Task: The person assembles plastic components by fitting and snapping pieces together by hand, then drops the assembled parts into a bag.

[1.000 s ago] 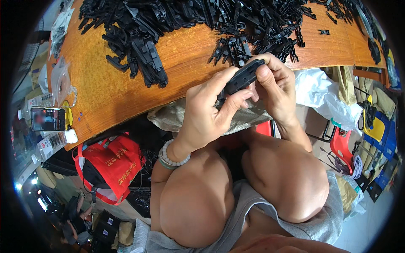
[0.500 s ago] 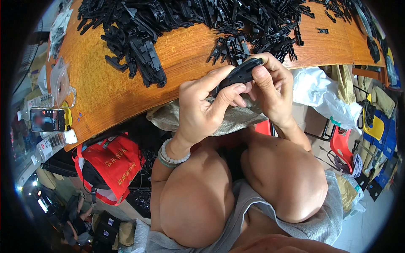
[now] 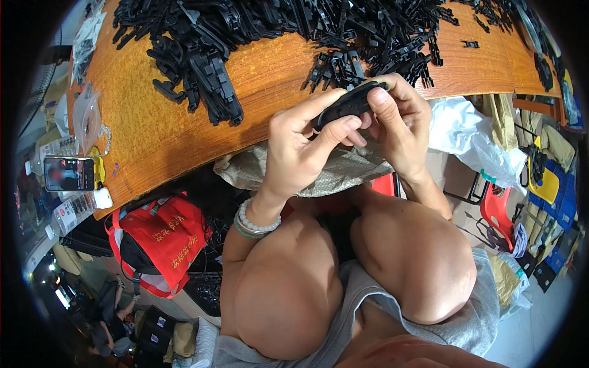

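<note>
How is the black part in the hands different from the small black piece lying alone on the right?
The held part is in the left hand and right hand; the small piece lies on the table. The held part looks long; the small piece looks short. Both are black.

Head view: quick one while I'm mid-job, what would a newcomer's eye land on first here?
Probably the big heap of black parts spread along the far side of the wooden table. Next, near the picture's middle, the dark elongated piece held between the left hand and the right hand. Then the bright red bag with yellow lettering, lower down and left of the knees.
</note>
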Tool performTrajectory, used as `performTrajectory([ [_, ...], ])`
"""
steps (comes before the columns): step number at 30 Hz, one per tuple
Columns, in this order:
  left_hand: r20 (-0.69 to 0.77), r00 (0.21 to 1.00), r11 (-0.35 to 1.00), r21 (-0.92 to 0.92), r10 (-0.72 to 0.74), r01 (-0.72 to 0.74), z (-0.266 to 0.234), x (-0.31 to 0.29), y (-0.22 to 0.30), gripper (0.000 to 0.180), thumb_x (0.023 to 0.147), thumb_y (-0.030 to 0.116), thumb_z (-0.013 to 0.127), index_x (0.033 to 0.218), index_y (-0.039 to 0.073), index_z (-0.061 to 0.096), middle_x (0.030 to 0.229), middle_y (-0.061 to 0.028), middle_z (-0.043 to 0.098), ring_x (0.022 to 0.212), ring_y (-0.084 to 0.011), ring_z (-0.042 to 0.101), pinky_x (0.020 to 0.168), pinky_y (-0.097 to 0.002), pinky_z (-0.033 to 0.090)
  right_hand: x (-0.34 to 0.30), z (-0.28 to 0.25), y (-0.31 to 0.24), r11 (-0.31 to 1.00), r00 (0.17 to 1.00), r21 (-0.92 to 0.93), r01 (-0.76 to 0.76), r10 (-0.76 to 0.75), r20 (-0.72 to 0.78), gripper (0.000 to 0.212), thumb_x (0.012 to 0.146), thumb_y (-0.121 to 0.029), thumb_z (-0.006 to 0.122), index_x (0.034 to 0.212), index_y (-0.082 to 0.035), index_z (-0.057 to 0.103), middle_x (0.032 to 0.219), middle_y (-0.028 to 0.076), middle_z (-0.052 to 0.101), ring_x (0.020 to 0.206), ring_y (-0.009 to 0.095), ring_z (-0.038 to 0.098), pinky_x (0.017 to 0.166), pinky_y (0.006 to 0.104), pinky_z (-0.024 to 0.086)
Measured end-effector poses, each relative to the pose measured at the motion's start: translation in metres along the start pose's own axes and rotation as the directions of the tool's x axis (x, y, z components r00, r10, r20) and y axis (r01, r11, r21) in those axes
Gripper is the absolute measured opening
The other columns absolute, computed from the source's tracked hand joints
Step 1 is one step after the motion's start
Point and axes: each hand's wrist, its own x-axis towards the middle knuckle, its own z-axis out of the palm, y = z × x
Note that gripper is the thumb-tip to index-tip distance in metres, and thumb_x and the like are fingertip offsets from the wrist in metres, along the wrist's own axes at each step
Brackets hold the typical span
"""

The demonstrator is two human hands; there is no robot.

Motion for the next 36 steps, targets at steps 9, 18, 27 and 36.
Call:
performTrajectory([
  [9,-0.003,0.986,0.931,0.329,0.168,-0.158,-0.004,-0.001,-0.001,0.027,0.083,0.001,0.062,0.108,-0.006,0.058,0.087,-0.0127,0.066,0.073,-0.016,0.066,0.066,-0.0252,0.053,-0.003,-0.003,-0.002,1.0,0.997,-0.001,0.018,-0.018,0.08,0.019,0.089,-0.01,0.057,0.104,0.002,0.059,0.079,0.002,0.059,0.064,0.003,0.049,0.055,0.0161,0.038],
  [18,-0.173,0.91,0.757,0.623,0.377,-0.195,-0.045,0.0,0.017,0.023,0.078,-0.003,0.063,0.1,-0.004,0.064,0.082,-0.0131,0.067,0.073,-0.0185,0.067,0.067,-0.0252,0.051,-0.009,-0.037,-0.025,0.68,0.888,-0.707,0.193,0.185,0.42,0.025,0.075,-0.017,0.074,0.088,0.002,0.064,0.081,0.008,0.062,0.064,0.015,0.058,0.056,0.0255,0.045],
  [27,-0.302,0.806,0.63,0.769,0.509,-0.109,-0.061,-0.006,0.016,0.012,0.085,-0.006,0.054,0.092,-0.007,0.063,0.082,-0.0138,0.066,0.07,-0.0168,0.066,0.064,-0.0238,0.051,0.006,-0.074,-0.029,0.861,0.989,-0.502,0.083,-0.131,-0.062,0.012,0.086,-0.01,0.06,0.089,0.0,0.066,0.079,0.004,0.065,0.067,0.01,0.058,0.057,0.0231,0.045],
  [36,-0.586,0.539,0.693,0.721,0.605,0.005,-0.121,-0.012,0.059,0.016,0.087,0.002,0.057,0.097,-0.01,0.061,0.08,-0.0146,0.065,0.066,-0.0162,0.063,0.06,-0.0236,0.05,0.091,-0.221,-0.001,-0.205,0.906,-0.978,-0.029,-0.418,0.061,0.029,0.087,-0.005,0.048,0.111,-0.011,0.061,0.11,0.008,0.06,0.098,0.028,0.059,0.082,0.036,0.047],
])
